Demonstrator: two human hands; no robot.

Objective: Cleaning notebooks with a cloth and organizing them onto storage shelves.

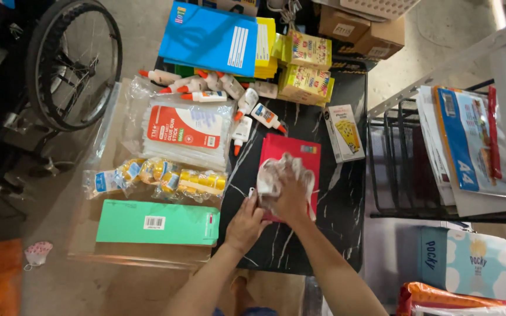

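Nearest us, our left hand (245, 222) lies open, flat on the desk (341, 216) by the red folder's (291, 158) near corner. Our right hand (291, 196) presses crumpled clear plastic (276, 172) onto it. Glue bottles (247, 105) lie beyond.

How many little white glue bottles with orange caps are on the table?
8 glue bottles that I can count: five in a row above the glue stick bag, from to, and three lower by the red folder, around. More may be hidden.
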